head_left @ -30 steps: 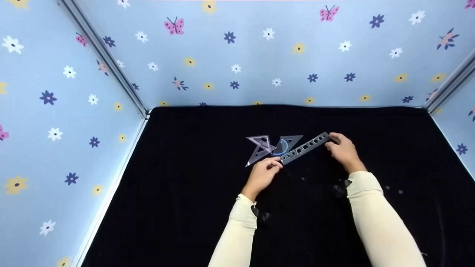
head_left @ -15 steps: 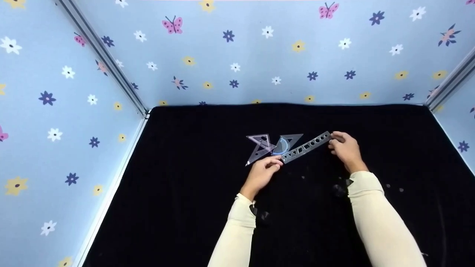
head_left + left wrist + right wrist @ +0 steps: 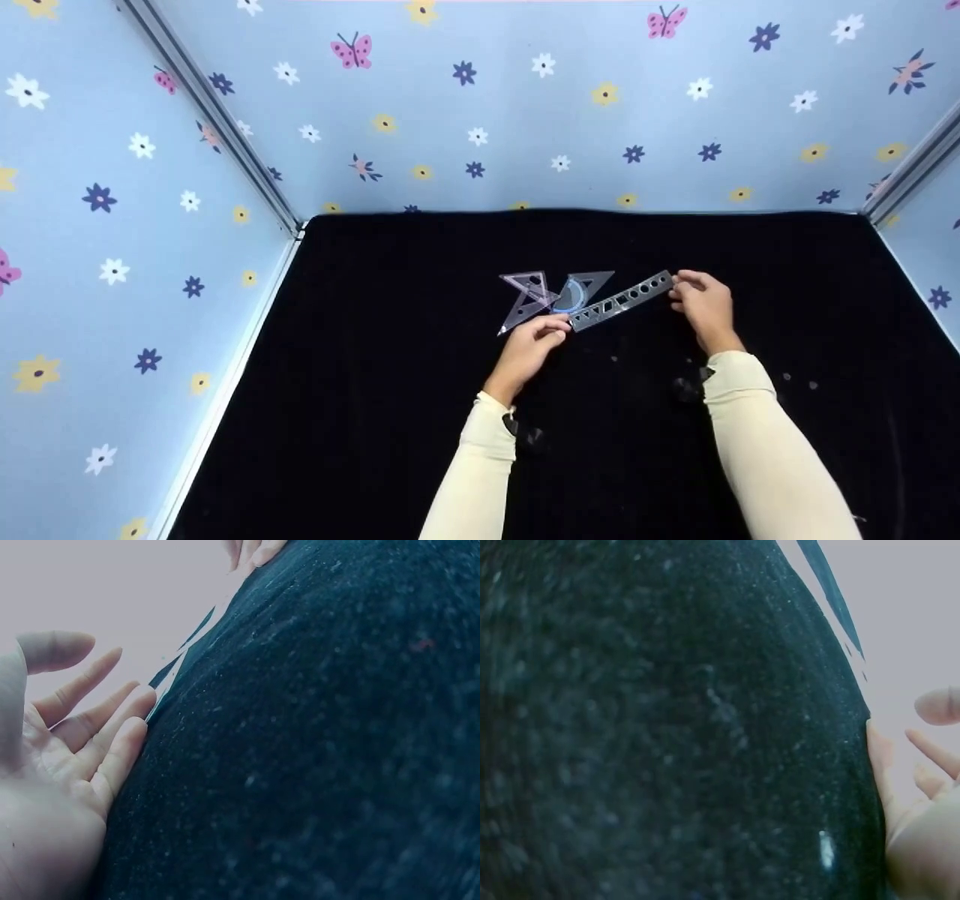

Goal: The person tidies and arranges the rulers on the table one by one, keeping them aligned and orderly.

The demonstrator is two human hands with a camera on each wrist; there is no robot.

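Observation:
A clear stencil ruler (image 3: pixel 621 301) with a row of cut-out shapes lies slanted on black cloth, slightly bowed. At its lower left end rest the fingertips of my left hand (image 3: pixel 523 352); in the left wrist view these fingers (image 3: pixel 116 754) are extended, the thumb apart. My right hand (image 3: pixel 706 309) is at the ruler's upper right end. The right wrist view has its fingers (image 3: pixel 881 757) loosely extended, the thumb away from them. Beside the ruler lie a blue-edged protractor (image 3: pixel 576 301), a clear set square (image 3: pixel 598 279) and pinkish set squares (image 3: pixel 517 279), partly overlapping.
Black cloth (image 3: pixel 390 360) covers the surface. Flower-patterned walls (image 3: pixel 495 105) stand behind and at the sides, with metal rails (image 3: pixel 217 112) at the corners. A few small pale specks lie near the right forearm.
The right hand has shifted slightly to the right, and the ruler's right end with it. The ruler looks more bowed than before. The left hand stays about where it was.

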